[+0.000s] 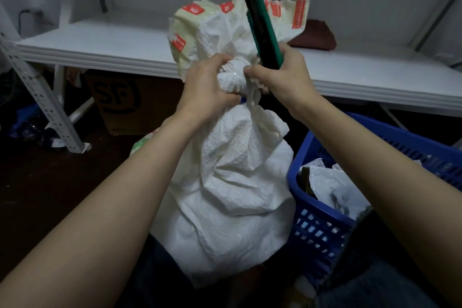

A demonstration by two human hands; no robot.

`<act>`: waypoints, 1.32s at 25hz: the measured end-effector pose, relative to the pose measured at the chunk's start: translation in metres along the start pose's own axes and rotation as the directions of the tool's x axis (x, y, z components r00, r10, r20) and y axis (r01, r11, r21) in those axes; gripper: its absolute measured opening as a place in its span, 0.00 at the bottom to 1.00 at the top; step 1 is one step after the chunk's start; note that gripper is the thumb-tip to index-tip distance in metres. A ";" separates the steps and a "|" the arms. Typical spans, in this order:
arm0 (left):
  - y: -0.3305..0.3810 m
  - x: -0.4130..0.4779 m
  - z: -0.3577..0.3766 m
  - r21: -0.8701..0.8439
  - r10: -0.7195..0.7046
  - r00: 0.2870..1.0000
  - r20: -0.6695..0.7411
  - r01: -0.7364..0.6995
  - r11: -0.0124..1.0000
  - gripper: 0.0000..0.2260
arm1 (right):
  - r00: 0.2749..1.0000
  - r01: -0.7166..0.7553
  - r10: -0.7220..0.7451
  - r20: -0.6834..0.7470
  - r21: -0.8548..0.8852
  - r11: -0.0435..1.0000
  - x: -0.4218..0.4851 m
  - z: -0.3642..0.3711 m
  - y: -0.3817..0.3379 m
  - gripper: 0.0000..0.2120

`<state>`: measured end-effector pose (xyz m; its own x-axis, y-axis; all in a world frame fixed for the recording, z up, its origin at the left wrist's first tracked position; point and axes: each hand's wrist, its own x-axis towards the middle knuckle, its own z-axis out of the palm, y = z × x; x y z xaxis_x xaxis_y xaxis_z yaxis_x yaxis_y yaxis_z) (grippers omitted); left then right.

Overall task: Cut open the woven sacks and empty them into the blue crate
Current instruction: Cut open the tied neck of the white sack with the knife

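A full white woven sack [232, 182] stands upright between my knees, its neck bunched and tied. My left hand [207, 87] grips the bunched neck from the left. My right hand [282, 75] holds a green and black utility knife [262, 30], which points up and away, while its fingers also touch the neck from the right. The sack's loose top with red printed tape flares above my hands. A blue crate [322, 230] stands at the right beside the sack and holds white plastic bags [332, 185].
A white shelf board [105, 45] runs across behind the sack, with a dark red cloth [317, 35] on it. Under it sits a cardboard box [125, 102] marked SF. A perforated white shelf post [42, 97] leans at the left. The floor is dark.
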<state>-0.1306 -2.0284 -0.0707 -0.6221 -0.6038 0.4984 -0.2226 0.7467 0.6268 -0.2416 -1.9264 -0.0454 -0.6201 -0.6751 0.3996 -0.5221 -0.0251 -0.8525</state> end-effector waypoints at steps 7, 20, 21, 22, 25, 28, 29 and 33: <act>-0.007 0.009 0.006 -0.002 -0.112 0.983 0.149 0.113 0.994 0.34 | 0.989 0.139 -0.120 0.087 -0.265 0.954 0.002 -0.002 0.001 0.13; -0.030 0.002 0.032 0.195 -0.255 0.880 0.402 0.189 0.962 0.35 | 0.972 0.132 -0.001 0.233 -0.543 0.829 -0.005 0.010 0.048 0.14; -0.030 0.001 0.033 0.211 -0.257 0.868 0.425 0.181 0.961 0.34 | 0.970 0.123 0.019 0.243 -0.555 0.823 -0.007 0.012 0.053 0.14; -0.030 0.000 0.035 0.223 -0.255 0.859 0.444 0.170 0.960 0.34 | 0.968 0.118 0.034 0.248 -0.571 0.812 -0.009 0.014 0.056 0.15; -0.028 0.001 0.040 0.210 -0.234 0.863 0.447 0.153 0.966 0.31 | 0.979 0.082 0.049 0.196 -0.609 0.789 -0.005 0.017 0.062 0.15; -0.027 0.002 0.042 0.185 -0.191 0.868 0.459 0.118 0.976 0.32 | 0.986 0.044 0.063 0.155 -0.606 0.794 0.003 0.016 0.065 0.16; -0.028 0.003 0.042 0.173 -0.169 0.857 0.486 0.096 0.980 0.32 | 0.984 0.044 0.070 0.164 -0.604 0.796 0.004 0.016 0.067 0.17; -0.032 0.004 0.043 0.171 -0.140 0.823 0.550 0.052 0.984 0.28 | 0.970 0.069 0.090 0.226 -0.609 0.790 0.006 0.015 0.070 0.19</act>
<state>-0.1581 -2.0425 -0.1144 -0.8940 -0.4480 -0.0064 -0.3801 0.7508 0.5403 -0.2732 -1.9431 -0.1072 -0.5162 -0.8236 0.2351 -0.8117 0.3828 -0.4412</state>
